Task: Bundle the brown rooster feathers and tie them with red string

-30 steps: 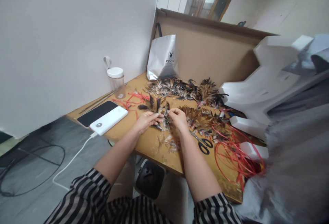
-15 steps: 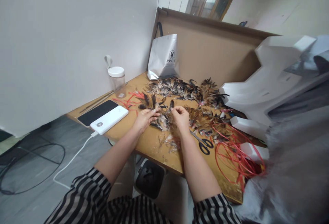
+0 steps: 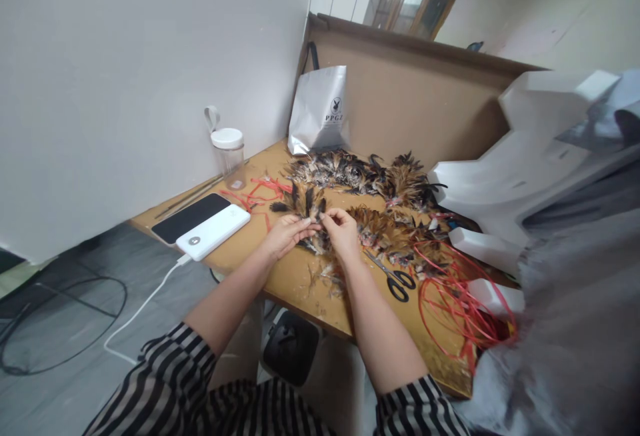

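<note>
My left hand (image 3: 290, 235) is closed on the base of a bunch of brown and black feathers (image 3: 303, 201), which fans out above its fingertips. At the right side of that bunch, my right hand (image 3: 343, 231) pinches a feather, its fingertips close to those of the left. Where the feather meets the bunch is partly hidden by my fingers. Below and between both hands lie loose pale and brown feathers (image 3: 327, 277). Black-handled scissors (image 3: 397, 283) rest on the table to the right of my right wrist, beside a row of brown feathers (image 3: 387, 233).
A further row of feathers (image 3: 340, 171) lies at the back, before a silver bag (image 3: 317, 113). Red strips (image 3: 455, 309) tangle at the right, near white foam (image 3: 480, 169). A phone (image 3: 190, 217), white power bank (image 3: 214, 233) and lidded jar (image 3: 229, 159) occupy the table's left side.
My right hand has moved left with its feather, up against the bunch in my left hand. The left hand has stayed nearly in place.
</note>
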A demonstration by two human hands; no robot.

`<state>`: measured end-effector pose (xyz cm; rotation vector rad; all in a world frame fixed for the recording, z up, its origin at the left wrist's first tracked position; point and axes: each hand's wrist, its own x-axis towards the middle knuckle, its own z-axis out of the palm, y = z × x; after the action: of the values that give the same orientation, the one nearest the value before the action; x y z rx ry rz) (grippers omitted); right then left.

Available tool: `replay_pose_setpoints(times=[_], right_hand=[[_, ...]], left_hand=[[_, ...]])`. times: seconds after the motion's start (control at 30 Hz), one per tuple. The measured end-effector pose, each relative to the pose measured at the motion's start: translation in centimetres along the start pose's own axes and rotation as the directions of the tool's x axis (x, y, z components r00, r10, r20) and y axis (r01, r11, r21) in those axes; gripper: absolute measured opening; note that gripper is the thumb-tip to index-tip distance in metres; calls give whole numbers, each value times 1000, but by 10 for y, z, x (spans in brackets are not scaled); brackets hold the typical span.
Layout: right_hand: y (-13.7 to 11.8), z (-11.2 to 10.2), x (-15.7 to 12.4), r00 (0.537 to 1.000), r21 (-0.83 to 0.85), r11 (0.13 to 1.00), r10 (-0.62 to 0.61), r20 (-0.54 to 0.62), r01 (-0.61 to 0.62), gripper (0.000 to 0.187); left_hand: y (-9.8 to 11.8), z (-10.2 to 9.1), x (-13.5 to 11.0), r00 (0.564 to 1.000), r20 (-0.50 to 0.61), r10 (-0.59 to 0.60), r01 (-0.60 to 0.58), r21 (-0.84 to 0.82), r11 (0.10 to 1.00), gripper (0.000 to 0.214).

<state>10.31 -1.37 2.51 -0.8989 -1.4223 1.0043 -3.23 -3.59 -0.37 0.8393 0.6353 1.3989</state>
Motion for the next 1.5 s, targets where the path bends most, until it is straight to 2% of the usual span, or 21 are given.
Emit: replay_pose_setpoints(times=[0.13,0.33,0.47,0.57,0.7,0.93,1.13,1.3,1.5], right_hand=[[0,1,0,995,81,991,102,-6,-102,24],[1,-10,11,962,284,940,236,-136,-190,29],[0,-15,12,960,233,957,216,-176,-173,29],[-1,-10,7,975,175,977,147,-168,-118,27],[-4,0,1,989,120,989,97,-113,-84,23],[-4,11,-6,989,94,985,149,-5,-148,23],[-3,11,-6,979,237,951,190,71,-201,21],[-8,0,-1,924,388,850,258,281,-355,26],[-12,-4,-5,837,342,824,257,483,-451,24]], left_hand=[[0,2,0,999,-28,26,-24,40,999,23],[-2,-2,2,995,-69,68,-50,232,971,31],[1,-4,1,982,-152,109,-60,293,954,31],[6,-1,-2,989,-103,103,-82,193,978,30],[6,3,-4,1000,-4,25,-25,81,996,27],[2,0,-2,1000,18,-16,15,33,999,21],[4,-3,-2,998,44,-48,50,-25,998,16],[8,-7,-4,990,93,-101,115,-158,981,10],[5,-11,-6,976,168,-139,167,-167,972,8]])
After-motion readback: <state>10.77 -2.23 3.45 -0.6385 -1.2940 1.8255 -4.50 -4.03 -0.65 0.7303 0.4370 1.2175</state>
